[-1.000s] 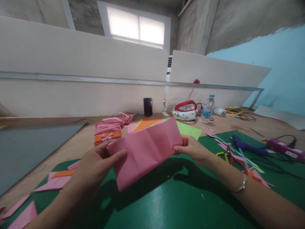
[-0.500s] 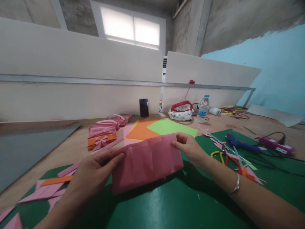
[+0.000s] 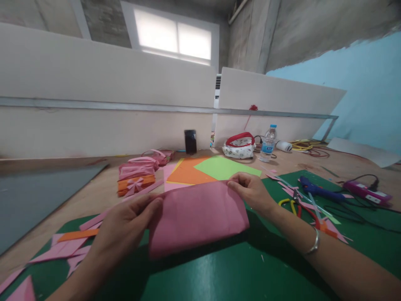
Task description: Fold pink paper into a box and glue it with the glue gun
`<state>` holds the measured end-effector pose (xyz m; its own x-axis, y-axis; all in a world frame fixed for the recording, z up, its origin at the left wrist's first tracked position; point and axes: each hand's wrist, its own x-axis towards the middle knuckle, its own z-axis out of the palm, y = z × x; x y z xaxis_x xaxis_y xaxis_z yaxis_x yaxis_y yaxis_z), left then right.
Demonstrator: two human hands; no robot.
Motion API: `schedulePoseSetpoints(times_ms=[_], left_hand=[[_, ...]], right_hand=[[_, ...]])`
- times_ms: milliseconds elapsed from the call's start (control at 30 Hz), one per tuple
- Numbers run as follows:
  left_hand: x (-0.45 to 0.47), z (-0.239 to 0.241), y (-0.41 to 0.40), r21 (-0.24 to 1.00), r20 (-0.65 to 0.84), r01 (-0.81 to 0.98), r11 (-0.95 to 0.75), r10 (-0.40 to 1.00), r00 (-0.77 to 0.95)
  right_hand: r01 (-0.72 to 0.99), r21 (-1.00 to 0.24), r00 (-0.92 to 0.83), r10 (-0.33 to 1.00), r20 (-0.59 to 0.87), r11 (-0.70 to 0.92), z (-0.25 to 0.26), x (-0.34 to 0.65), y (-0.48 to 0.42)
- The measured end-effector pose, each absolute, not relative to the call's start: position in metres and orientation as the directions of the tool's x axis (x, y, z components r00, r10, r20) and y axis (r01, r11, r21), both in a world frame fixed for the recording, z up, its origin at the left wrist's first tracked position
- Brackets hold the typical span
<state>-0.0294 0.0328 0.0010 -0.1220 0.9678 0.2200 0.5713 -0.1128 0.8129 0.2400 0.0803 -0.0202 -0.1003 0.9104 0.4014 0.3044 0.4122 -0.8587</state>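
A folded piece of pink paper is held up between my two hands, just above the green cutting mat. My left hand pinches its upper left corner between thumb and fingers. At the upper right corner, my right hand grips the top edge in the same way. The side facing me looks mostly smooth, and the lower edge curves slightly. Under the paper a shadow falls on the mat. Behind it lie sheets of orange paper and lime green paper.
Small folded paper bags stand at the back left. Pink paper strips lie at left. On the right are pliers, a blue glue gun and a purple power strip. A water bottle, pouch and phone stand behind.
The paper has tilted, and its face now looks smoother, with the vertical creases less visible. Its right end has dropped a little and reaches farther right. Both hands keep their hold.
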Motion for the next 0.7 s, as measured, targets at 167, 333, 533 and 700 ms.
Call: schedulePoseSetpoints(times_ms=[167, 333, 533, 700], left_hand=[[-0.027, 0.001, 0.029, 0.878, 0.137, 0.474, -0.059, 0.982, -0.132], [-0.033, -0.006, 0.037, 0.847, 0.162, 0.52, -0.112, 0.985, -0.051], [-0.042, -0.008, 0.043, 0.787, 0.18, 0.603, -0.127, 0.983, -0.027], [-0.043, -0.007, 0.044, 0.755, 0.138, 0.644, -0.119, 0.99, 0.021]], right_hand=[[0.35, -0.844, -0.109, 0.913, 0.394, 0.406, -0.017, 0.241, 0.079], [0.368, -0.836, -0.128, 0.912, 0.389, 0.408, -0.016, 0.241, 0.08], [0.418, -0.812, -0.155, 0.913, 0.378, 0.408, -0.021, 0.244, 0.085], [0.488, -0.761, -0.184, 0.903, 0.389, 0.427, -0.023, 0.244, 0.086]])
